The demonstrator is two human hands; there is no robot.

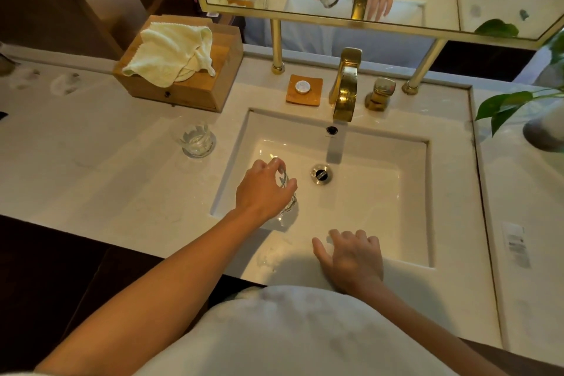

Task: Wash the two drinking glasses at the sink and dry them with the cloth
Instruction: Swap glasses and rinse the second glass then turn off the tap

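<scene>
**Sink tally: washing in hand, drying not begun**

- Back-left of the sink point(375, 189): I log the cloth point(171, 52) heaped on a wooden box point(195, 88), unused by my judgement.
- Left of the sink: one glass point(197, 140), upright.
- Over the sink's left side: left hand point(262, 192), fingers curled round the second glass point(288, 203) from above.
- Sink's near edge: right hand point(354, 256), fingers loosely spread, holding nothing.

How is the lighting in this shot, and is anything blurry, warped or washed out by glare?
Head view: dim, warm light; glare streaks on the gold faucet; a shadow over the near sink rim around the right hand, which looks blurred; the held glass in the left hand is smeared; wide-angle bend curves the mirror frame.
</scene>
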